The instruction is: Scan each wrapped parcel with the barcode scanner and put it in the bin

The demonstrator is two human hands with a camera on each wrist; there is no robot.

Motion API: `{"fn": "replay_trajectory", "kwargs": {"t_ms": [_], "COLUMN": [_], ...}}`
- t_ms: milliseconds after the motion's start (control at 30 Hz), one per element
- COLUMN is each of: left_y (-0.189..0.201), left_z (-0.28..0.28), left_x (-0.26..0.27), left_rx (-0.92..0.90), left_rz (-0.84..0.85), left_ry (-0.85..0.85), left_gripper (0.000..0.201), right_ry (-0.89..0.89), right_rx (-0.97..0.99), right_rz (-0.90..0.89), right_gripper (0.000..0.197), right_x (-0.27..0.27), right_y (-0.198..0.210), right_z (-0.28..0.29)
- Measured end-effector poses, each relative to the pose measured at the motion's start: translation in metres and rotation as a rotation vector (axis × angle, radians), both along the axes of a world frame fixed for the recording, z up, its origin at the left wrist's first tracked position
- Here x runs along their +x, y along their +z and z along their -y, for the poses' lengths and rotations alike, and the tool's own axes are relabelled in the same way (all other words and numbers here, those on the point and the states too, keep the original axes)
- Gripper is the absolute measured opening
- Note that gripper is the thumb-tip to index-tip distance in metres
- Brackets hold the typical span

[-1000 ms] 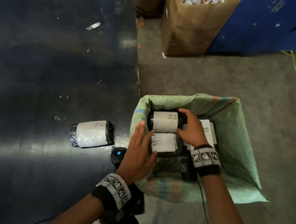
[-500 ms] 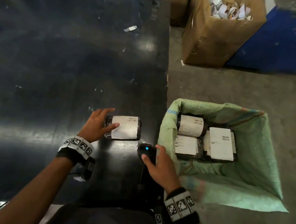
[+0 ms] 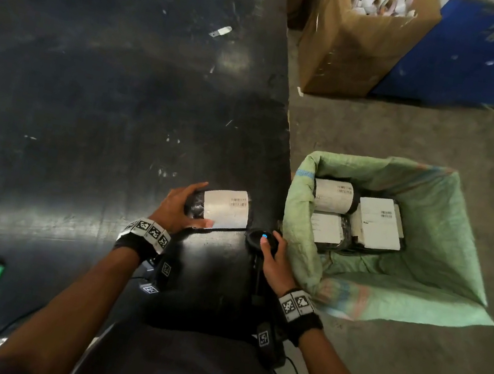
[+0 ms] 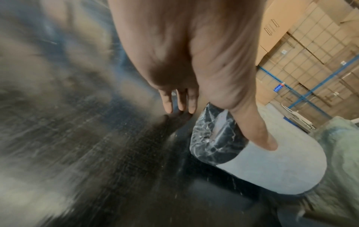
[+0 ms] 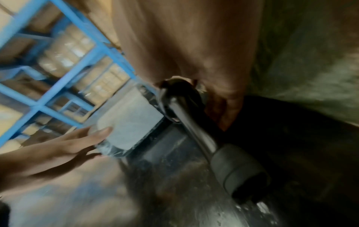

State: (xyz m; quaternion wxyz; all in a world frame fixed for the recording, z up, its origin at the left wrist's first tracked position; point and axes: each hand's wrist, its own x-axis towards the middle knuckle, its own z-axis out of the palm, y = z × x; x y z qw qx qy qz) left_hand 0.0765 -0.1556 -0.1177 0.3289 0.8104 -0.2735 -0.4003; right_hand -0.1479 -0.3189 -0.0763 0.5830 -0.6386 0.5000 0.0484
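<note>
Three wrapped parcels [image 3: 353,223] lie in the green-lined bin [image 3: 442,250] at the right of the head view, white labels facing up. Above it, at the upper right, a cardboard box [image 3: 355,45] holds crumpled paper scraps. One more parcel [image 3: 226,209] lies on the dark worktop [image 3: 107,100] just left of the bin, its long axis running left to right across the frame, label up, barcode toward its right end. The left hand [image 3: 179,208] grasps its left end, thumb on the near side and fingers on the far side. The right hand [image 3: 276,259] holds the barcode scanner [image 3: 263,241] just below the parcel, thumb on its top by a blue light; its handle is largely hidden under the hand. Both wrist views are smeared, so label print is unreadable there.
</note>
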Motion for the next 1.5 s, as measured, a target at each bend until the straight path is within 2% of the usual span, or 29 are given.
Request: {"fn": "replay_trajectory", "kwargs": {"t_ms": [133,267,367,467,600,733,933,1133,1333,1400,1500], "left_y": [0.01,0.016,0.021,0.028,0.038,0.047,0.059,0.064,0.066,0.067,0.068], "left_z": [-0.001,-0.003,-0.01,-0.015,-0.022,-0.025,-0.025,-0.028,-0.03,-0.031,-0.036], "left_x": [-0.011,-0.02,-0.024,-0.028,-0.033,-0.035,-0.039,-0.043,-0.043,-0.042,-0.042], "left_rx": [-0.024,-0.09,-0.127,-0.133,-0.171,-0.196,-0.237,-0.235,-0.223,-0.213,-0.201], "left_rz": [0.018,0.022,0.114,0.277,0.398,0.458,0.483,0.489,0.491,0.487,0.487], "left_ry": [-0.004,0.055,0.16,0.28,0.352,0.397,0.442,0.462,0.457,0.459,0.46], "left_gripper": [0.093,0.083,0.084,0.085,0.086,0.085,0.087,0.087,0.087,0.087,0.087], "right_ry": [-0.129,-0.192,-0.183,-0.165,-0.146,-0.13,-0.083,-0.086,-0.06,-0.019,0.081], "right_rx": [0.167,0.171,0.145,0.101,0.048,0.049,0.022,0.01,0.014,-0.005,-0.013], "right_rz": [0.114,0.126,0.098,0.173,0.315,0.453,0.504,0.515,0.528,0.485,0.306], "right_gripper": [0.052,0.049,0.043,0.04,0.046,0.05,0.055,0.064,0.057,0.054,0.045], "right_x": [-0.002,0.0,0.001,0.002,0.003,0.004,0.003,0.001,-0.001,-0.001,-0.001], "right_y": [-0.012,-0.009,0.002,0.023,0.065,0.101,0.123,0.127,0.128,0.123,0.102], "right_z": [-0.006,-0.007,-0.007,-0.009,-0.011,-0.012,-0.017,-0.017,-0.013,-0.013,-0.013]}}
